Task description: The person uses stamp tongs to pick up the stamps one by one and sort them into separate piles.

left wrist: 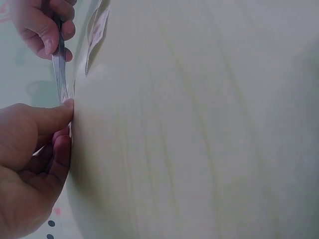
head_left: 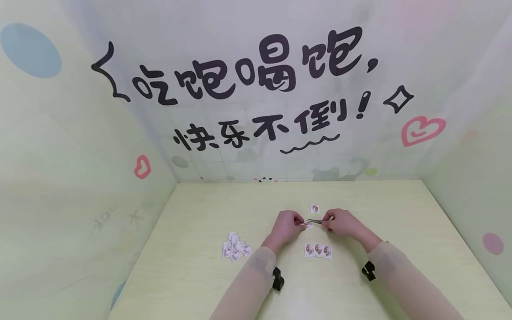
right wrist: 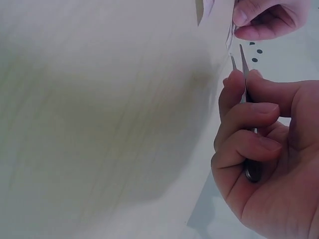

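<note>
My right hand [head_left: 343, 223] holds metal tweezers [head_left: 315, 221], its fingers curled round them in the right wrist view. The tips of the tweezers [right wrist: 243, 59] stand slightly apart there, close to my left hand. With thumb and fingertips, my left hand [head_left: 287, 226] pinches the edge of a small white printed card [head_left: 309, 226], partly hidden by the fingers. Whether the tips touch this card cannot be made out. Just beyond the hands lies a single card [head_left: 315, 208] with a coloured picture. Nearer me, three similar cards [head_left: 318, 251] lie side by side.
A loose, overlapping pile of small cards [head_left: 235, 246] lies left of my left forearm on the pale wooden table [head_left: 192, 213]. Printed walls [head_left: 240, 169] enclose the table at the back and both sides. Black straps [head_left: 278, 279] hang under both wrists.
</note>
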### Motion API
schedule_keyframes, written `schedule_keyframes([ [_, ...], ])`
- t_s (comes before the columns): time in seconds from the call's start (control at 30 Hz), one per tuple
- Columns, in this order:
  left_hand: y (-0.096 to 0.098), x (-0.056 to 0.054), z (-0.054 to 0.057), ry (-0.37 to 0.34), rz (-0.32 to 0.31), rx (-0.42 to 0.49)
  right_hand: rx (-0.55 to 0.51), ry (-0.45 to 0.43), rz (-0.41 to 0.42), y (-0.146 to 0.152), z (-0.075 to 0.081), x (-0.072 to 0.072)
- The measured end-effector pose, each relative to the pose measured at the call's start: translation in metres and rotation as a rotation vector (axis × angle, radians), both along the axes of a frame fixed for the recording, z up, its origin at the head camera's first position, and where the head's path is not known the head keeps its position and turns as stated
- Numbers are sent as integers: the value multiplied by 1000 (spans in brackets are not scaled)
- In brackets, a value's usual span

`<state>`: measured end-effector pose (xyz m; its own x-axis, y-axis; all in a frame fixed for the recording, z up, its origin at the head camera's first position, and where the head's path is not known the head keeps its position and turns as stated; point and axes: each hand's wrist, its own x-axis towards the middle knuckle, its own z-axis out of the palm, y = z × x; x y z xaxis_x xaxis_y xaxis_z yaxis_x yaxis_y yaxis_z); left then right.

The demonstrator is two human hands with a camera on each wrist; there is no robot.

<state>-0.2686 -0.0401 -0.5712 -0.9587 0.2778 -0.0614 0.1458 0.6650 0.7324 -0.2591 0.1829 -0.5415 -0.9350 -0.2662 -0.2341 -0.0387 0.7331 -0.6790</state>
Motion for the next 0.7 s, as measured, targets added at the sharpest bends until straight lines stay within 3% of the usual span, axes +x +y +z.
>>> schedule_keyframes([
  [0.37,-2,0,3,-7,9,-6,-96,-93,17,7,3,-1],
  [0.6,0,1,4,-24,14,3,-44,-5,-15,10,-3,-4],
  [0.7,1,1,4,-30,18,7,-44,-19,0,11,-3,-4],
])
